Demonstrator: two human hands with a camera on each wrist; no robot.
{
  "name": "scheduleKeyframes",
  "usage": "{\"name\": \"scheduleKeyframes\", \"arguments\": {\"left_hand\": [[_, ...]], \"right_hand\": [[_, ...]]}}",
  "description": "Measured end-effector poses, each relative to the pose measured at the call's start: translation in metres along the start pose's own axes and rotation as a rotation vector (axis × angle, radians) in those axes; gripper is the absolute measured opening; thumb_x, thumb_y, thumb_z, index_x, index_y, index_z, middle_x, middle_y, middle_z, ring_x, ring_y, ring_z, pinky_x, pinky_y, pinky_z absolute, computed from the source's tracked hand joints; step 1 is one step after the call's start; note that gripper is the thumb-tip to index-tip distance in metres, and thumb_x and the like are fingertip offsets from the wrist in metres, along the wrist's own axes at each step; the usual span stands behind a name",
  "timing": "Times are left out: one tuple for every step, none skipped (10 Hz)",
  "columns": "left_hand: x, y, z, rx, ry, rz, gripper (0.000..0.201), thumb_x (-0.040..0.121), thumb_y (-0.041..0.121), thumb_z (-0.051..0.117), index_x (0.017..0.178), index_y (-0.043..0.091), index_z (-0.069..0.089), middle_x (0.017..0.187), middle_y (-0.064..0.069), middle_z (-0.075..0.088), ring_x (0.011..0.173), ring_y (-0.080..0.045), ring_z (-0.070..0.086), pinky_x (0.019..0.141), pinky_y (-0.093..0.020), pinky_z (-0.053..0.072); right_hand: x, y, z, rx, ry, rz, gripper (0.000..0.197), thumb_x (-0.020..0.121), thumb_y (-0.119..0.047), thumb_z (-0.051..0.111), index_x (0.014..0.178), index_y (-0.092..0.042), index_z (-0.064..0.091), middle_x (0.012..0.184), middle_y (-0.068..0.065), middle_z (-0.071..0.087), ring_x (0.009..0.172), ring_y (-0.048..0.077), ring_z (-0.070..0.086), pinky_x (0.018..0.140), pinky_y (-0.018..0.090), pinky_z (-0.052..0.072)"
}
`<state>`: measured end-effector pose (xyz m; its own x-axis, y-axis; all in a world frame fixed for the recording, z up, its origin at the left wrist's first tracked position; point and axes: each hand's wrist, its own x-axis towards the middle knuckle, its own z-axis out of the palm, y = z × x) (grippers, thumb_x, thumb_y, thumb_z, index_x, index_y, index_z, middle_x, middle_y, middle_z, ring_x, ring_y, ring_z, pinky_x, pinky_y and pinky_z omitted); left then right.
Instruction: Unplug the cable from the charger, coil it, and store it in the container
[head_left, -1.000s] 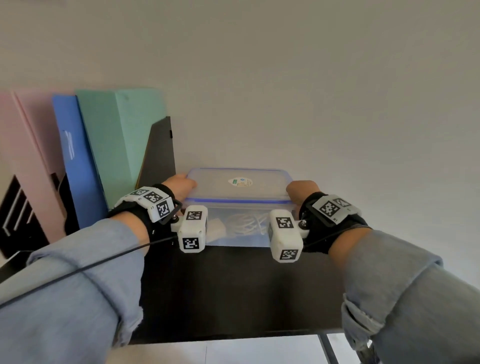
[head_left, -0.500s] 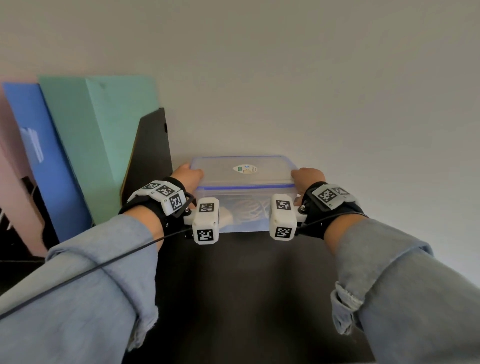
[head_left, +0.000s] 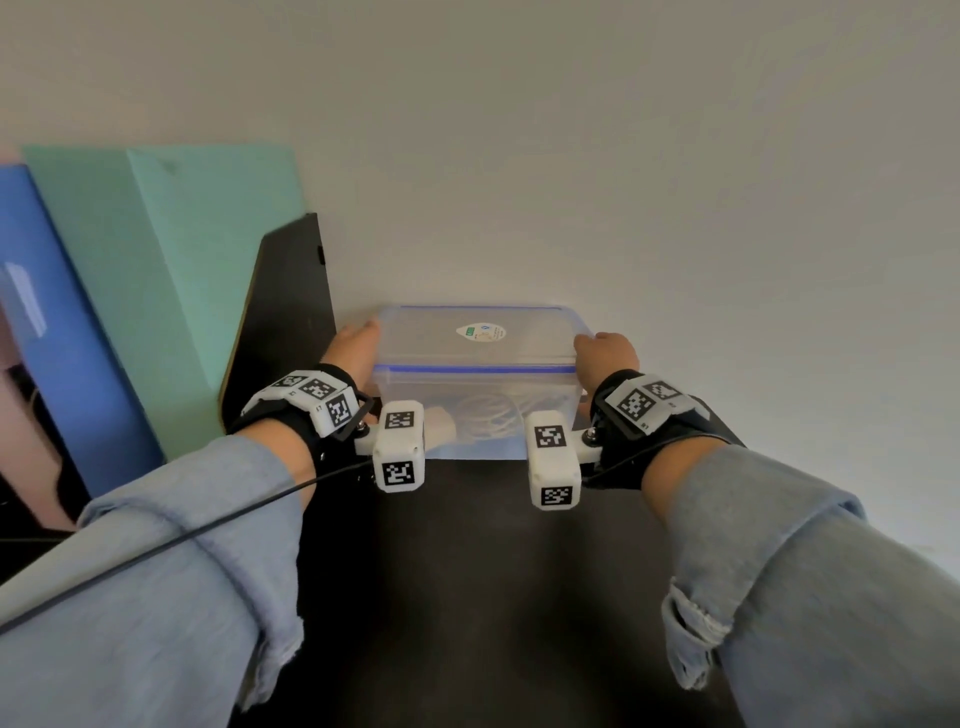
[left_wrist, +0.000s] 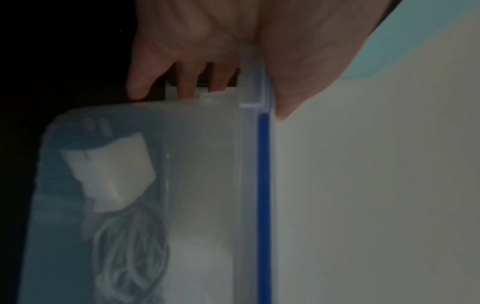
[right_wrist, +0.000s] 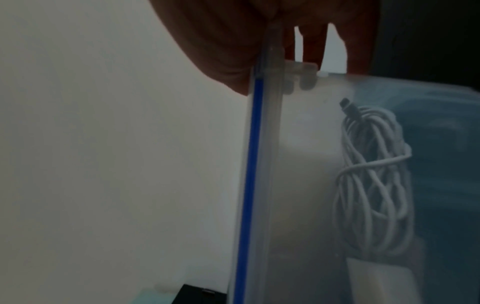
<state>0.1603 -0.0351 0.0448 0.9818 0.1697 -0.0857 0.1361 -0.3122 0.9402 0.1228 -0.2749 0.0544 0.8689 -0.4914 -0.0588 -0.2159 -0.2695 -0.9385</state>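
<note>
Far left in the head view: a blue folder (head_left: 57, 332) leaning, then a mint-green folder (head_left: 171, 270), then a black bookend (head_left: 283, 312) standing against the pale wall (head_left: 571, 130).

Next, the left hand (head_left: 353, 348) clamped on the left end of the container (head_left: 478, 410): thumb over the lid edge, fingers (left_wrist: 185, 86) curled down the end wall, as seen in the left wrist view. Grip closed round that end; blue sleeve (head_left: 156, 571) and a tagged wrist mount behind it, with a thin black wire trailing back across the forearm.

Centre: clear plastic container with a blue-sealed lid (head_left: 475, 338) fitted on top, oval sticker on the lid, standing on the dark table (head_left: 467, 571) close to the wall. Inside, seen through the plastic: white charger (left_wrist: 109, 172) toward the left end, prongs showing; just beside it, toward the right, the white cable (right_wrist: 374, 181) wound into a bundle with one turn wrapped across it, connector end free at the top of the bundle. Cable not plugged into the charger as far as visible.

Right: the right hand (head_left: 608, 358) mirrored on the right end, thumb on the lid edge, fingers (right_wrist: 314, 47) hooked down the end wall. Grip closed round that end likewise.
</note>
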Motion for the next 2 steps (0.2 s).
{"name": "scheduleKeyframes", "arguments": {"left_hand": [[-0.007, 0.002, -0.005, -0.173, 0.114, -0.064, 0.087, 0.066, 0.063, 0.037, 0.137, 0.014, 0.039, 0.142, -0.014, 0.045, 0.125, -0.035, 0.046, 0.107, -0.05, 0.035], [-0.021, 0.008, -0.009, -0.216, 0.227, 0.06, 0.075, 0.084, 0.052, 0.041, 0.145, 0.012, 0.027, 0.149, -0.015, 0.034, 0.133, -0.036, 0.037, 0.109, -0.052, 0.031]], "right_hand": [[-0.007, 0.0, -0.011, 0.07, 0.026, 0.017, 0.053, 0.095, -0.028, 0.04, 0.142, -0.004, 0.032, 0.143, 0.015, 0.043, 0.13, 0.032, 0.043, 0.102, 0.034, 0.035], [-0.014, -0.003, -0.023, 0.153, 0.159, -0.033, 0.055, 0.093, -0.033, 0.045, 0.143, -0.014, 0.032, 0.146, 0.011, 0.041, 0.13, 0.03, 0.043, 0.105, 0.037, 0.034]]}}
